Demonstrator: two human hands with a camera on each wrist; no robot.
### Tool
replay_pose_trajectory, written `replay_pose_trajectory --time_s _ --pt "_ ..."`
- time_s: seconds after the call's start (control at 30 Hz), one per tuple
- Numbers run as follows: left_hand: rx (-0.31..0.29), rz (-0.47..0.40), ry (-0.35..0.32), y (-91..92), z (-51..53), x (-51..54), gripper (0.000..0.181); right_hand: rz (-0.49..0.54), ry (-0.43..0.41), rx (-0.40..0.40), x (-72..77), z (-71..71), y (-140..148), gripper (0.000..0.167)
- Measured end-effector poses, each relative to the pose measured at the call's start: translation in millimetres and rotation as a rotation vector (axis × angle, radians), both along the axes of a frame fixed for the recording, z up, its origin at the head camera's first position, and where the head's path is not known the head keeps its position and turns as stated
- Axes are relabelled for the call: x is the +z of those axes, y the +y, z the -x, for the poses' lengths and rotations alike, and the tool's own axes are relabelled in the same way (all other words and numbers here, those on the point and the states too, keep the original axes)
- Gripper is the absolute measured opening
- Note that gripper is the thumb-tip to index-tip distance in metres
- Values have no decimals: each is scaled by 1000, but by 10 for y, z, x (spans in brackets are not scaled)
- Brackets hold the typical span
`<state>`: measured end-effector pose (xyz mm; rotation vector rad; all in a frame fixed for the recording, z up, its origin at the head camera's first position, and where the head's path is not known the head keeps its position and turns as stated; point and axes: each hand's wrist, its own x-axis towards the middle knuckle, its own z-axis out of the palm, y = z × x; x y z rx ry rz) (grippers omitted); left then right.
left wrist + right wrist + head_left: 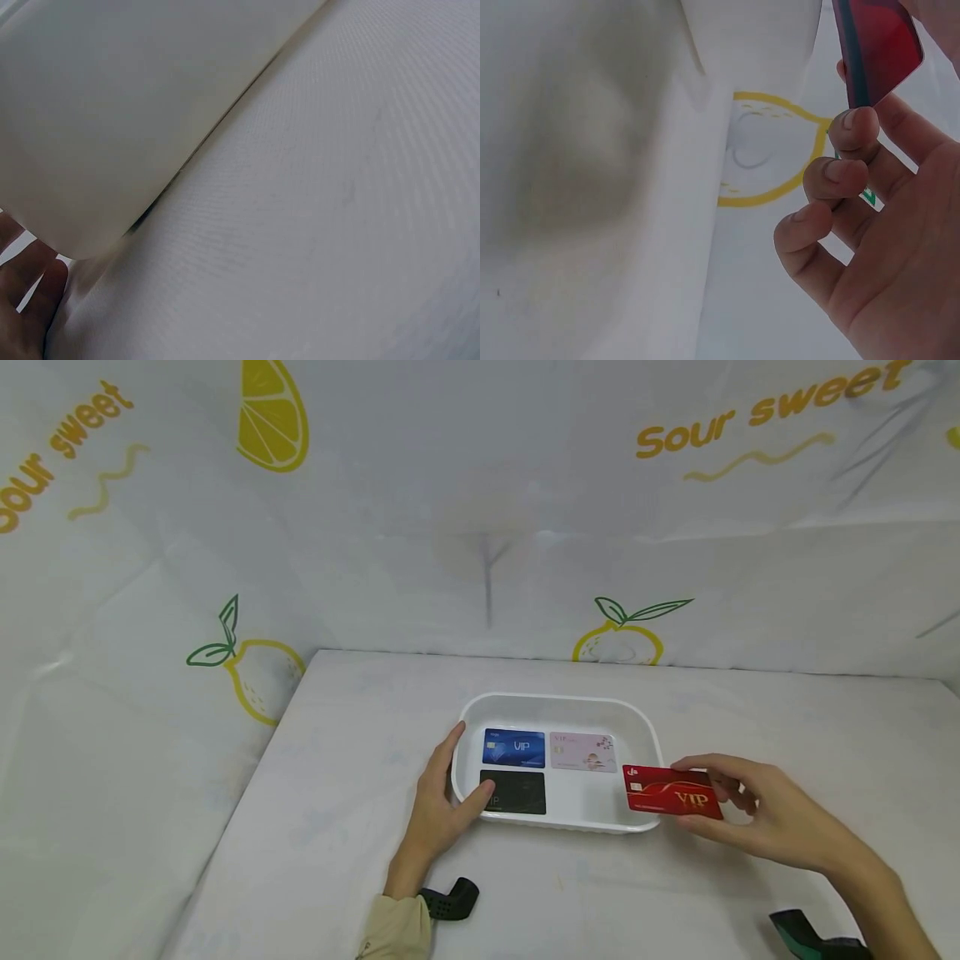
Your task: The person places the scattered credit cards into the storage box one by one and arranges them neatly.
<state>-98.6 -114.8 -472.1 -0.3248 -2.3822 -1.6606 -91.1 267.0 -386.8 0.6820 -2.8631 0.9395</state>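
Note:
A white tray (581, 806) lies on the table with three cards in it: a blue VIP card (513, 748), a pink card (582, 752) and a black card (519, 795). My left hand (441, 818) holds the tray's left side, its thumb over the rim above the black card and its fingers along the outside. At the opposite side, my right hand (761, 810) pinches a red VIP card (667, 791) by its right end. The card's left part overlaps the tray's right rim. In the right wrist view the red card (885, 52) shows above curled fingers.
A white cloth covers the table (337, 760). Behind it hangs a white backdrop (420, 527) with lemon prints and lettering. Dark bands (453, 900) sit at both wrists.

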Motion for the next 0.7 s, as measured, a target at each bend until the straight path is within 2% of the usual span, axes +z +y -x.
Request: replay_pose_trajectory --time_s 0.7 --pt "-4 -6 1 -6 -1 4 83 4 -69 60 58 119 -400 54"
